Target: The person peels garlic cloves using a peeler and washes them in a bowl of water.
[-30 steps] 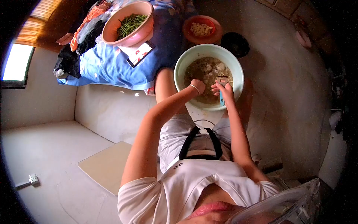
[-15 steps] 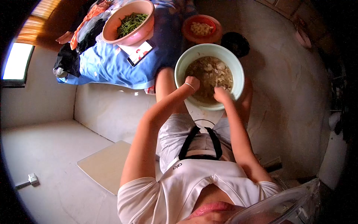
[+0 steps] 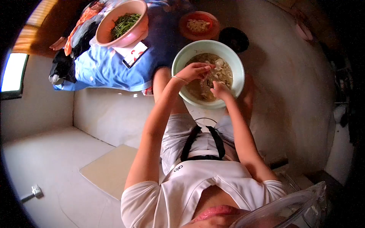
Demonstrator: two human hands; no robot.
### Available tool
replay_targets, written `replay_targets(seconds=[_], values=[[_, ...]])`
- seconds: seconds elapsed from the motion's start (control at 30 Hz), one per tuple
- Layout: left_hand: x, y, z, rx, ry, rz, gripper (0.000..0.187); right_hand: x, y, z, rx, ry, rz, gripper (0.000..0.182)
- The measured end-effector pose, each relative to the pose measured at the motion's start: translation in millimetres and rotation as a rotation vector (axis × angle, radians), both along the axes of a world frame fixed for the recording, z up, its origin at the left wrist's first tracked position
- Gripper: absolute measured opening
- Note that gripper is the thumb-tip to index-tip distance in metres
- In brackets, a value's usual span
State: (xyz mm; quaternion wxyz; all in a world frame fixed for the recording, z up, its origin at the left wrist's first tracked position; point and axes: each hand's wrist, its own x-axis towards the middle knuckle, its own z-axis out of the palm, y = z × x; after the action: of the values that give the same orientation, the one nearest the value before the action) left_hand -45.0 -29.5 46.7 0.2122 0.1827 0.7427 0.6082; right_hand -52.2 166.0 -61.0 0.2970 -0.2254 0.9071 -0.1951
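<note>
Nearest the camera, the person's white top and grey shorts fill the lower view, both bare arms reaching forward into a pale green basin (image 3: 178, 60) set between the knees. At its near rim the right hand (image 3: 220, 91) is bent down into the basin, its fingers curled under; whether they grip anything cannot be told. Slightly further in, the left hand (image 3: 195, 70), a thin bangle at its wrist, hovers over the middle with fingers narrowed to a pinch on a pale strand or sliver that hangs from them. By my reading this is the picking-out stage; the next move likely calls for a steady lift clear of the liquid. Murky brownish water with pale chunks (image 3: 218, 72) fills the basin. Beyond lie a phone (image 3: 133, 54), a pink bowl of green beans (image 3: 121, 23) on blue cloth, and a red bowl (image 3: 198, 25).
</note>
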Motion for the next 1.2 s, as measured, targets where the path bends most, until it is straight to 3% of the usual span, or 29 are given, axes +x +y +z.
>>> replay_targets(seconds=[0.07,0.13,0.2,0.37,0.7,0.77,0.8,0.87,0.9,0.97,1.03,1.1,1.2], values=[[9,10,24,0.749,-0.471,0.128,0.033,4,4,-1,-0.212,0.137,-0.024,0.033],[15,18,31,0.833,-0.501,0.187,0.036,4,6,-2,-0.266,0.176,-0.027,0.030],[15,19,32,0.930,-0.527,0.081,0.036,4,8,-3,-0.323,0.225,-0.057,0.027],[21,30,50,0.889,-0.534,0.184,0.031,8,5,2,-0.279,0.234,-0.062,0.026],[14,31,22,0.909,-0.648,0.170,0.030,6,6,4,-0.265,0.228,-0.060,0.026],[13,35,1,0.372,-0.478,0.193,0.025,4,1,-8,-0.246,0.192,-0.123,0.025],[12,35,-9,0.368,-0.475,0.195,0.025,3,1,-12,-0.250,0.193,-0.122,0.025],[4,36,-16,-0.451,0.294,0.070,0.018,2,2,-2,-0.290,0.244,-0.195,0.026],[-2,32,-13,-0.455,0.291,0.062,0.018,2,5,9,-0.266,0.224,-0.203,0.025],[-15,27,25,-0.106,0.251,0.324,0.021,3,6,5,-0.295,0.237,-0.202,0.024],[-50,19,36,-0.029,0.033,0.499,0.023,3,6,3,-0.325,0.259,-0.193,0.023],[-102,-7,14,0.163,0.009,0.553,0.019,8,1,3,-0.236,0.263,-0.173,0.022],[-181,-30,-12,0.215,-0.046,0.698,0.018,7,2,20,-0.091,0.142,-0.142,0.027]])
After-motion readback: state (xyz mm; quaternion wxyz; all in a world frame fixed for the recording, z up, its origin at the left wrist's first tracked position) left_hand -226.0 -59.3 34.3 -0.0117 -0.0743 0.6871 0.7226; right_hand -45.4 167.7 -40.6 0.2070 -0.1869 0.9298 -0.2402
